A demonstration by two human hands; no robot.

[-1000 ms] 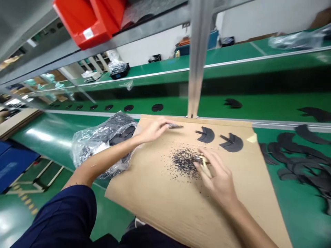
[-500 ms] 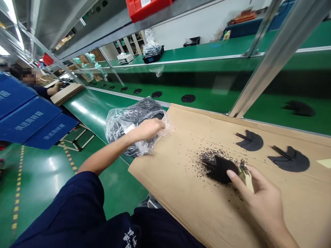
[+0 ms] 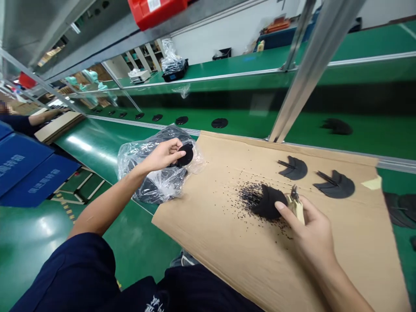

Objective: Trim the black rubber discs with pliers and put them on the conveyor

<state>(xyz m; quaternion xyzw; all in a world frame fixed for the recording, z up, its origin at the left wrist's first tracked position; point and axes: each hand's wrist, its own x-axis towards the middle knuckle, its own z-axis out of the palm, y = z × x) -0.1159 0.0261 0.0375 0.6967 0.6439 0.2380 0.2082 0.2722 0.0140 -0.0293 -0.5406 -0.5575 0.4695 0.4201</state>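
Note:
My left hand point(image 3: 161, 155) is closed on a black round disc point(image 3: 186, 154), held just above a clear plastic bag point(image 3: 152, 173) full of more black discs at the left edge of a brown cardboard sheet point(image 3: 227, 247). My right hand point(image 3: 310, 232) grips small cutters with tan handles point(image 3: 296, 206), and its forefinger rests on a black folded disc point(image 3: 269, 201) lying in a scatter of black crumbs point(image 3: 248, 197). Two more black folded pieces point(image 3: 294, 169) point(image 3: 336, 185) lie farther back on the cardboard.
A green conveyor belt point(image 3: 247, 121) runs behind the cardboard with a row of black discs point(image 3: 219, 123) on it. A metal post point(image 3: 302, 73) rises at the cardboard's far edge. Blue crates point(image 3: 29, 169) stand at left, a red bin point(image 3: 156, 11) overhead. Another person's arm point(image 3: 39, 117) is far left.
My left hand went from the cardboard into the bag and has come out holding a black disc. A black piece now lies under my right forefinger on the crumbs.

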